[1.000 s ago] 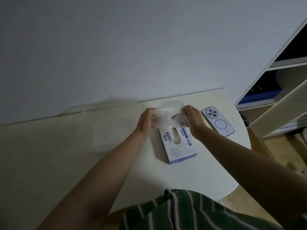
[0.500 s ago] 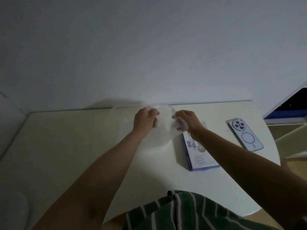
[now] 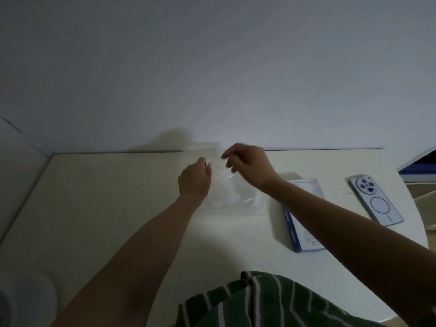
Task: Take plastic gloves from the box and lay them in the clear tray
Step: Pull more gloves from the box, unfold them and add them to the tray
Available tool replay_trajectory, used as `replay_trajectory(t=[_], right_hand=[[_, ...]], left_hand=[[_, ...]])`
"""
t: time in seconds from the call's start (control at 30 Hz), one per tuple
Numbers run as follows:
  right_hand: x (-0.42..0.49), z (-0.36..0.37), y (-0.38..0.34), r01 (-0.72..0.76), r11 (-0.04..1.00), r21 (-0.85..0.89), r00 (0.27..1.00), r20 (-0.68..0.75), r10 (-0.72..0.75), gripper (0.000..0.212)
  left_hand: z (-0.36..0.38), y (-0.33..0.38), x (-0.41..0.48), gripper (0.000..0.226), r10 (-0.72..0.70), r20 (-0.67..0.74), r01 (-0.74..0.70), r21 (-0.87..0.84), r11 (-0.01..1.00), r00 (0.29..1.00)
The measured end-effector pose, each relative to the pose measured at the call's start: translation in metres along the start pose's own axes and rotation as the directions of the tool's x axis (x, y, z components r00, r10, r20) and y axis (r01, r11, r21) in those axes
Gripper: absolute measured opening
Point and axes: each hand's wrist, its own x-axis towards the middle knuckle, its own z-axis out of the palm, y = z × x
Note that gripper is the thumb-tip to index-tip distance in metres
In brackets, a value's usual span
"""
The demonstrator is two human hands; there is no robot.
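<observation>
Over the clear tray point(image 3: 247, 212), which sits on the table point(image 3: 94, 208) close to the wall, both hands hold a single plastic glove point(image 3: 224, 182) spread between them. The left hand point(image 3: 194, 179), at the tray's left side, has its fingers point(image 3: 205, 164) drawn narrow and pinched on the glove's upper left edge. The right hand point(image 3: 250, 165), above the tray's far right part, curls its fingers point(image 3: 227, 156) and appears to nip the opposite edge between thumb and forefinger, though the film is so thin and the light so dim that the exact contact is hard to read. The glove hangs as a pale translucent sheet, its lower part sagging down into the tray and seemingly already touching the bottom. Whether other gloves lie under it cannot be told, since everything in there is clear on clear. The box point(image 3: 306, 240) lies flat just to the right of the tray, partly under the right forearm, and a phone point(image 3: 375, 200) lies farther right, well apart from the tray. Judging by this, the glove is out of the box and nearly delivered. What remains is to lower it, let it settle flat, release both edges, and go to the box for more.
</observation>
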Motion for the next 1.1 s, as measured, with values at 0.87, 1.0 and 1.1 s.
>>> replay_trajectory(t=[0.87, 1.0, 1.1], right_hand=[[0.022, 0.068, 0.093, -0.305, 0.653, -0.694, 0.671, 0.33, 0.664, 0.109], [0.018, 0.079, 0.105, -0.201, 0.615, -0.763, 0.661, 0.357, 0.659, 0.123], [0.017, 0.078, 0.102, -0.183, 0.634, -0.751, 0.649, 0.392, 0.652, 0.116]], left_hand=[[0.048, -0.024, 0.021, 0.115, -0.07, 0.708, -0.196, 0.288, 0.937, 0.703], [0.051, -0.024, 0.02, 0.114, -0.057, 0.714, -0.299, 0.363, 0.882, 0.698], [0.053, -0.023, 0.02, 0.116, -0.079, 0.71, -0.288, 0.382, 0.878, 0.7]])
